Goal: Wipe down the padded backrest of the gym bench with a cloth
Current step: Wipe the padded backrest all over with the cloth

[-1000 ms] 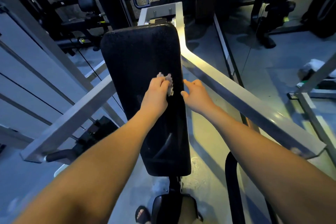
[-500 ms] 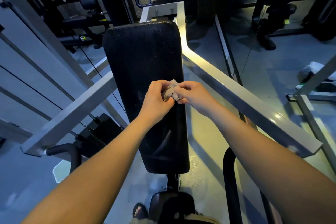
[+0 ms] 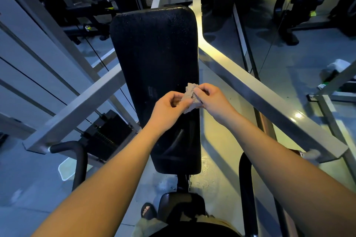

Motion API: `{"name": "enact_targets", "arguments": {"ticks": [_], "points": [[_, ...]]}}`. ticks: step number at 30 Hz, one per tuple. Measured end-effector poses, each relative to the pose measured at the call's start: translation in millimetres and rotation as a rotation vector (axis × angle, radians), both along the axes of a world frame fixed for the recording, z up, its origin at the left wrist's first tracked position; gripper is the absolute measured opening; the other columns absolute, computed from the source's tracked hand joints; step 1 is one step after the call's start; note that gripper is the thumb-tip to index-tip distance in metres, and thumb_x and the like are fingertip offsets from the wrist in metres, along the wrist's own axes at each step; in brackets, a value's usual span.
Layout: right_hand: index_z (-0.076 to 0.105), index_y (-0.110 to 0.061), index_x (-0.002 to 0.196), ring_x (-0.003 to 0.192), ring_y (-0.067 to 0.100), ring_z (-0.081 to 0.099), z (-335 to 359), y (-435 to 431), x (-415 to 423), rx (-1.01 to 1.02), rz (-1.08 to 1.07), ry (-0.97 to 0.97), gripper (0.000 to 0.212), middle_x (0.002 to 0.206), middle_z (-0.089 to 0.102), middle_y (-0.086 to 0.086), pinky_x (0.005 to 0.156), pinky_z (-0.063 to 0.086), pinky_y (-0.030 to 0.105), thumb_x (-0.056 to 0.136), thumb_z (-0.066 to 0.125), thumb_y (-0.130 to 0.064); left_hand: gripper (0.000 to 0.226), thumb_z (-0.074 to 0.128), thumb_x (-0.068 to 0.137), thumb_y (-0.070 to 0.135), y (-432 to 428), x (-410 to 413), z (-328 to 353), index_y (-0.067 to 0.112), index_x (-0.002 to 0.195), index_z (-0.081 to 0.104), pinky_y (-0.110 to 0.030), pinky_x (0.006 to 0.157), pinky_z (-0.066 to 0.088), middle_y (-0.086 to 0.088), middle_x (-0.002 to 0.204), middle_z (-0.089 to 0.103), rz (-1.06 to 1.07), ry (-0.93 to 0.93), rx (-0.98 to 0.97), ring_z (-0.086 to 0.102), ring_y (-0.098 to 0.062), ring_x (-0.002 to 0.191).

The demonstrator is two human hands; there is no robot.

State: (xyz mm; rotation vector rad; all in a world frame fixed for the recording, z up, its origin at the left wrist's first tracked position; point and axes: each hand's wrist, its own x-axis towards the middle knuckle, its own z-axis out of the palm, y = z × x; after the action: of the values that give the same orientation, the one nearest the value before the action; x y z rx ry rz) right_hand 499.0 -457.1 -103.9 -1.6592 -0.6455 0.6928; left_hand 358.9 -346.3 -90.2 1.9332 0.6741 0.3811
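The black padded backrest [image 3: 154,59] runs up the middle of the view, long and slightly glossy. A small grey cloth [image 3: 189,95] is pinched between both hands just above the pad's right edge, about halfway down its length. My left hand [image 3: 170,105] grips the cloth's left side with curled fingers. My right hand [image 3: 211,100] holds its right side between thumb and fingers. The cloth is crumpled and lifted off the pad.
Grey metal frame arms [image 3: 269,100] slant on both sides of the backrest. A weight stack [image 3: 109,136] and a black curved handle [image 3: 67,148] sit at the left. The black seat [image 3: 181,206] lies below the pad; other gym machines stand behind.
One second ago my left hand pressed the cloth on the pad while the right hand rested beside it. Both hands have since come together, lifted the cloth and moved down the pad.
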Motion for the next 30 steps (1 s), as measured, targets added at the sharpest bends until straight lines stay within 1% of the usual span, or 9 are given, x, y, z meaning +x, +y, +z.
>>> {"name": "enact_targets", "arguments": {"ticks": [3,5,10,13,17,19,23,25,30], "points": [[0.065,-0.021,0.091,0.076,0.006,0.059,-1.5,-1.8,-3.7,-0.039,-0.001,-0.084,0.022,0.086,0.064,-0.005,0.068,0.049,0.020,0.107,0.052,-0.029,0.010,0.064,0.096,0.030,0.0,0.1,-3.0,0.023,0.095,0.071,-0.028,0.073,0.052,0.000,0.087,0.072,0.072,0.014,0.041,0.064,-0.008,0.076],[0.064,-0.021,0.093,0.084,0.011,0.059,-5.5,-3.8,-3.5,-0.072,-0.003,-0.096,0.024,0.090,0.064,-0.002,0.075,0.049,0.025,0.109,0.049,-0.031,0.017,0.059,0.098,0.029,1.6,-1.1,-3.9,0.020,0.091,0.071,-0.034,0.071,0.052,-0.009,0.084,0.069,0.168,0.007,-0.037,0.057,-0.017,0.071],[0.062,-0.017,0.111,0.104,0.021,0.065,-10.2,-4.6,-11.6,-0.078,-0.033,0.075,0.025,0.112,0.066,0.007,0.087,0.059,0.032,0.110,0.043,-0.034,0.033,0.049,0.090,0.035,-2.7,-0.4,-5.2,0.008,0.099,0.068,-0.063,0.093,0.051,-0.022,0.101,0.069,0.260,-0.062,-0.348,0.066,-0.041,0.092],[0.052,-0.025,0.119,0.106,0.018,0.066,-8.4,-2.5,-18.6,-0.030,-0.128,0.056,0.018,0.115,0.064,0.002,0.095,0.059,0.046,0.107,0.049,-0.038,0.028,0.047,0.089,0.048,-8.2,2.6,-3.7,0.029,0.093,0.067,-0.063,0.096,0.049,-0.020,0.108,0.067,0.275,-0.059,-0.333,0.064,-0.028,0.093],[0.039,-0.037,0.139,0.100,0.011,0.066,-2.4,-17.5,-24.5,0.003,0.070,0.044,0.045,0.114,0.066,0.002,0.088,0.055,0.027,0.101,0.064,-0.036,0.029,0.043,0.102,0.044,-9.9,-0.5,10.3,0.023,0.109,0.061,-0.060,0.100,0.049,-0.023,0.120,0.062,0.234,-0.116,-0.508,0.065,-0.036,0.111],[0.047,-0.038,0.137,0.107,0.010,0.064,-3.9,-21.6,-26.3,-0.007,0.201,0.015,0.048,0.119,0.064,-0.003,0.089,0.053,0.024,0.097,0.071,-0.027,0.028,0.047,0.103,0.039,-8.4,-2.5,13.3,0.018,0.120,0.057,-0.055,0.098,0.051,-0.024,0.123,0.062,0.184,-0.093,-0.550,0.066,-0.031,0.107],[0.067,-0.026,0.125,0.109,0.006,0.063,-7.5,-20.4,-24.2,-0.075,0.194,-0.096,0.029,0.116,0.067,-0.010,0.088,0.052,0.024,0.097,0.070,-0.020,0.060,0.059,0.095,0.017,-2.2,-6.2,9.3,0.031,0.146,0.030,-0.048,0.089,0.059,-0.006,0.122,0.064,0.172,-0.007,-0.485,0.071,-0.026,0.103],[0.071,-0.025,0.116,0.104,0.005,0.063,-5.4,-22.1,-24.8,-0.081,0.158,-0.151,0.017,0.109,0.069,-0.011,0.083,0.050,0.021,0.100,0.065,-0.026,0.057,0.061,0.096,0.019,-1.0,-9.4,6.7,0.030,0.144,0.033,-0.038,0.082,0.061,-0.009,0.115,0.068,0.117,0.025,-0.410,0.071,-0.023,0.098],[0.069,-0.028,0.102,0.100,0.002,0.057,-3.9,-21.5,-18.5,-0.081,0.057,-0.254,0.007,0.109,0.060,-0.005,0.085,0.043,0.019,0.102,0.062,-0.030,0.012,0.071,0.088,0.032,-2.9,-9.5,8.7,0.021,0.095,0.070,-0.035,0.076,0.052,-0.005,0.084,0.069,-0.053,0.144,-0.073,0.062,-0.013,0.076]]}}
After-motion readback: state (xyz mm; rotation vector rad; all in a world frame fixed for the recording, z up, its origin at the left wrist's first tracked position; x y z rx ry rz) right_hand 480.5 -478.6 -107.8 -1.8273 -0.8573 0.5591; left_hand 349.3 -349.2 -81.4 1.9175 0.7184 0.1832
